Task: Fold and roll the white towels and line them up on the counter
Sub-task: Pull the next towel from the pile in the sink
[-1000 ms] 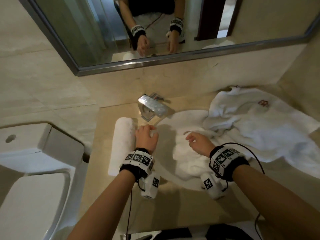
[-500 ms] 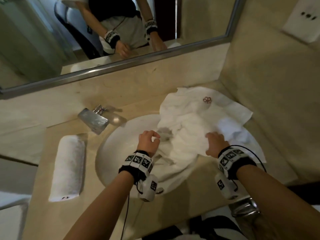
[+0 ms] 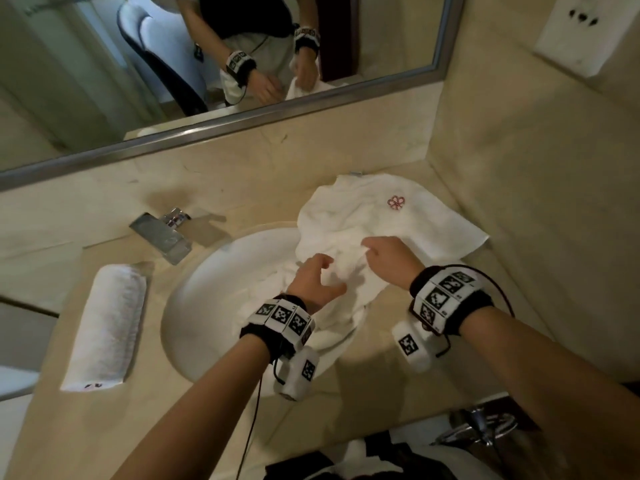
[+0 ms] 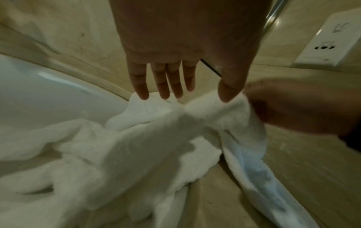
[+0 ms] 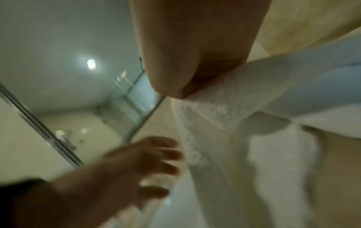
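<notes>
A loose, crumpled white towel (image 3: pixel 356 220) with a red emblem lies half in the sink and half on the counter at the right. My right hand (image 3: pixel 375 249) pinches a raised fold of it; in the right wrist view the thumb (image 5: pixel 173 83) presses on the towel (image 5: pixel 234 123). My left hand (image 3: pixel 320 277) hovers just left of that fold, open. In the left wrist view its fingers (image 4: pixel 162 86) are straight above the towel (image 4: pixel 136 146). One rolled white towel (image 3: pixel 104 327) lies on the counter at the far left.
The white sink (image 3: pixel 194 306) fills the middle of the beige counter (image 3: pixel 377 386), with a chrome faucet (image 3: pixel 162 233) behind it. A mirror runs along the back wall. A wall with a white socket plate (image 3: pixel 571 32) closes the right side.
My left hand came off the rolled towel and moved right to the loose towel. My right hand shifted over the pile and lifted a fold. The head view swung to the right.
</notes>
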Motion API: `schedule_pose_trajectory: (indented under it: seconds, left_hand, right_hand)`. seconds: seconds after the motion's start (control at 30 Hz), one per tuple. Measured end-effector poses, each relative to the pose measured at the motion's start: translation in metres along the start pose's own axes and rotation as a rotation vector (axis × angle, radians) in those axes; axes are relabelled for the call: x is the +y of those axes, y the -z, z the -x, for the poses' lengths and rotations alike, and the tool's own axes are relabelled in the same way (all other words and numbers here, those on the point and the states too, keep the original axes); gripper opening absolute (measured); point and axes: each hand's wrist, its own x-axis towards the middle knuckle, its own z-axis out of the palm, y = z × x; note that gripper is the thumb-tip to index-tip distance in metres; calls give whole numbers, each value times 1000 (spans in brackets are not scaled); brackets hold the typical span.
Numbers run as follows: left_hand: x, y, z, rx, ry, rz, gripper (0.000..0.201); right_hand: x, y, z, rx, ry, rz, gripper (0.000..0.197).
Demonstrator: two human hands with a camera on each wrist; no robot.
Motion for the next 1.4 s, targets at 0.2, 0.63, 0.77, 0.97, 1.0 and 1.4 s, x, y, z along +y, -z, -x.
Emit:
schedule_pose_trajectory:
  seconds: [0.2, 0.63, 0.77, 0.97, 1.0, 1.4]
  left_hand:
    - [49, 16, -17, 192, -7, 64, 43]
    - [111, 183, -16, 668, -214, -142, 22]
    - [124, 231, -1, 831, -105, -335, 36]
    - [98, 284, 13, 982, 42, -460, 28]
    - [89, 290, 14, 983, 46, -477, 27]
    - [-27, 283, 52, 974, 284, -334, 34]
  right_hand:
    - [-57, 59, -1, 199, 221, -148, 30]
    - [-97, 217, 5, 357, 424, 179, 22]
    - [-98, 257, 6, 564, 423, 212, 18]
    - [-74, 294, 7, 876, 348, 382, 26]
    - [-66, 295, 7, 867, 293, 425, 29]
    - [-14, 222, 0, 511, 14, 158, 56]
